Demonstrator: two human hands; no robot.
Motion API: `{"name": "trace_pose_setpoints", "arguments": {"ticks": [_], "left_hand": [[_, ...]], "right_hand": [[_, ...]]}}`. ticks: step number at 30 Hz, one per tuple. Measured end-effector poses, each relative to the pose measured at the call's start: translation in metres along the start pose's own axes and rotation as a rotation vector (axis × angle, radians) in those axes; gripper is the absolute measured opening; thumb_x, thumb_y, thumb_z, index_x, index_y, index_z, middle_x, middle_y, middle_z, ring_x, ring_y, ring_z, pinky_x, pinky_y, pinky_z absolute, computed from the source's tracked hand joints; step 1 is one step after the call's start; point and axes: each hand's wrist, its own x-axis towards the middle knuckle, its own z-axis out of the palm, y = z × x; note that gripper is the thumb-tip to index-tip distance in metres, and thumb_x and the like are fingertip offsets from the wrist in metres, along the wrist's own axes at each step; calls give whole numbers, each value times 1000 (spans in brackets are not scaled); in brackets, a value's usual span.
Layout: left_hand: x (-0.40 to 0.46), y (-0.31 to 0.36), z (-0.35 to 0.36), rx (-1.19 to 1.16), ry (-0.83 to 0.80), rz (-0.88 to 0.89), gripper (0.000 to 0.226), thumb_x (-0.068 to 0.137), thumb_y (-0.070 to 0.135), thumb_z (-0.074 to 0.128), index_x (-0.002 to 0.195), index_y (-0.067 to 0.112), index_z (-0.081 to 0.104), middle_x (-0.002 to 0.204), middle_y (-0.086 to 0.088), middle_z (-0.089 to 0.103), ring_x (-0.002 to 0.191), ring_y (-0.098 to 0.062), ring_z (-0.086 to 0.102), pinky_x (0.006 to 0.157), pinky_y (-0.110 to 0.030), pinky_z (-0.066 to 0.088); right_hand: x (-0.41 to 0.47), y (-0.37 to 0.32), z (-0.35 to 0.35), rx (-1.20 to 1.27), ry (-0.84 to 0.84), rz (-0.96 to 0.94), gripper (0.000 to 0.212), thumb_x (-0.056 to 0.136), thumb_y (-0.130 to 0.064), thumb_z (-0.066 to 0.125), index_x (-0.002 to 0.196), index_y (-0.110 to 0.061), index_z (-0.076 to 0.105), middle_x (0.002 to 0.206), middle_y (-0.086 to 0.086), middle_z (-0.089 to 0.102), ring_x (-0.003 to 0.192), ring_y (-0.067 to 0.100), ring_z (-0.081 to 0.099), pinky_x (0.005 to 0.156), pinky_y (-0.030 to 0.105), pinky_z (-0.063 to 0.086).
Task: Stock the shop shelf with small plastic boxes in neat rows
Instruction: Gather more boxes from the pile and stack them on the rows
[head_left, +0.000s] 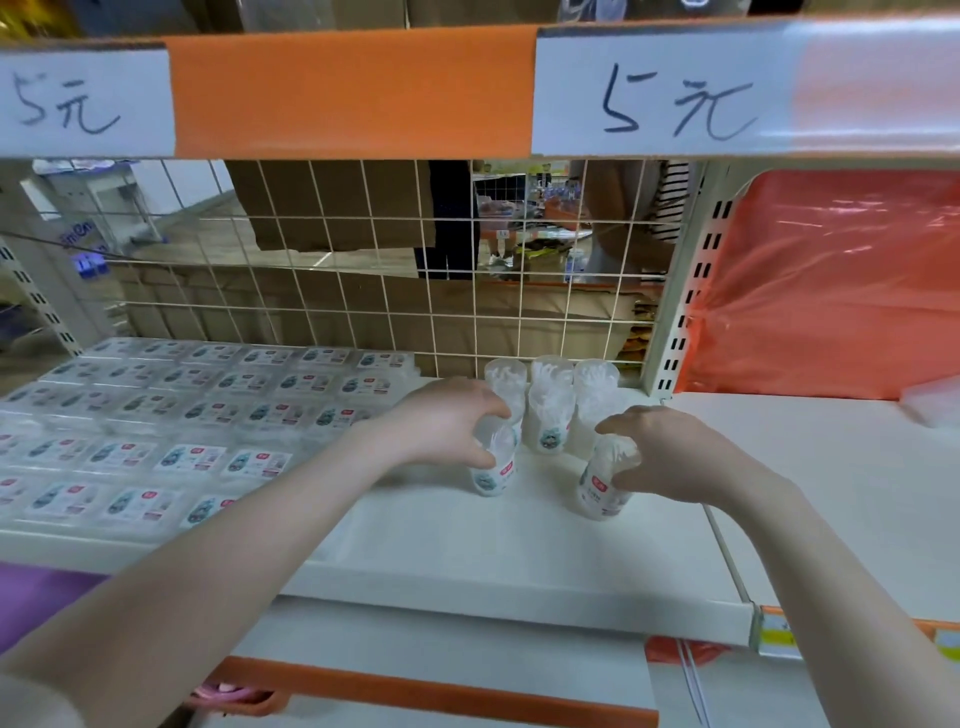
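Head view shows the job partly done: flat clear boxes (208, 410) with printed labels already fill the left of the white shelf (467, 545) in tidy rows, and a small cluster of upright tubs (550, 400) stands at the back by the wire grid (363, 270), with bare shelf left in front and to the right. The left hand (447, 421) grasps one clear round tub (493, 462) from above and the right hand (670, 452) grasps another tub (602, 483), both standing just ahead of the cluster. Each is a see-through cylinder with pale contents and a small label low on its side.
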Motion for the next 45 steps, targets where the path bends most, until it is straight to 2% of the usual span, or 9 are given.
{"name": "trace_pose_setpoints", "arguments": {"ticks": [8,18,22,27,30,32,38,42,45], "left_hand": [[8,3,2,23,-28,22,59,77,33,65,133,25,49,130,5,51,119,-14,44,93,-26,39],[13,2,7,66,-55,55,37,81,27,60,116,17,58,115,1,56,109,-19,50,87,-38,46],[11,2,12,77,-68,58,43,87,28,54,129,23,52,129,4,51,117,-18,48,91,-35,45],[-9,0,20,57,92,75,46,89,32,54,134,22,48,134,3,49,122,-17,43,97,-34,39],[-35,-3,31,-16,273,35,46,89,32,58,132,18,51,133,4,52,123,-18,44,101,-30,36],[-52,-3,42,-62,319,-29,50,89,33,59,136,18,48,135,4,50,125,-17,42,103,-27,31],[-82,4,78,-125,292,-226,56,94,45,47,143,20,36,146,8,36,134,-10,30,107,-19,19],[-81,9,95,-155,272,-287,58,94,46,46,144,19,35,148,5,35,136,-11,29,110,-23,20],[-78,10,106,-181,247,-336,60,94,48,45,145,19,33,153,4,27,139,-11,22,111,-22,14]], "right_hand": [[3,1,-1,-29,-21,-21,62,78,-30,66,136,-30,43,129,-3,52,114,17,48,85,28,44],[7,-3,-1,-44,-34,-46,63,79,-28,62,138,-29,41,130,-3,51,117,18,47,85,26,42],[9,-5,-2,-45,-35,-55,64,78,-29,63,138,-30,41,130,-3,50,117,17,47,84,26,43],[10,-7,-3,-38,-46,-72,61,79,-27,62,137,-32,42,129,-4,51,115,17,47,86,28,46],[12,-8,-6,-45,-53,-87,61,78,-26,62,136,-31,43,129,-4,51,114,17,47,85,29,46],[15,-10,-7,-57,-59,-106,61,78,-26,62,136,-31,44,129,-4,51,113,16,48,83,27,45],[21,-23,-3,-86,-71,-181,58,78,-25,64,133,-32,47,127,-4,52,114,16,48,85,27,46],[22,-27,-2,-109,-89,-227,57,78,-19,63,131,-31,49,127,-4,52,114,16,46,88,30,46],[21,-29,-3,-71,-108,-230,56,77,-27,67,130,-31,50,127,-4,51,115,16,47,90,32,46]]}}
